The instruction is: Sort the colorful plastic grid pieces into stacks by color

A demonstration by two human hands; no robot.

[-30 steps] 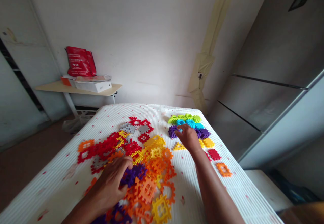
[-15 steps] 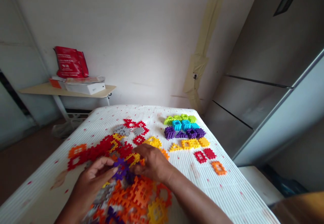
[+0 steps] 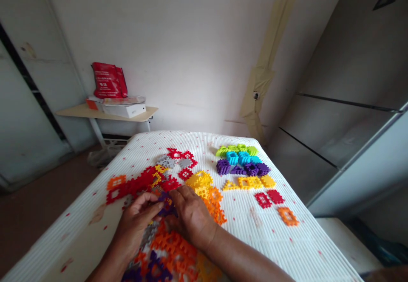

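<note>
My left hand pinches the left edge of a purple notched plastic building piece between thumb and fingers. Bent over the right side of that same piece, my right hand hides part of it; its fingertips are closed on it as far as I can see. Both hands are over a loose heap. Orange pieces lie below the hands, with more purple pieces at the bottom. Red pieces are just beyond my left hand, and yellow pieces beyond my right.
Sorted stacks stand on the table's right: lime green, light blue, purple, yellow, red and orange. Grey pieces lie farther back. A side table carries a red bag. A fridge is at right.
The view has swung left, so everything appears farther right. The purple piece has turned between my hands, and my right hand has closed in on it, uncovering more yellow and orange pieces.
</note>
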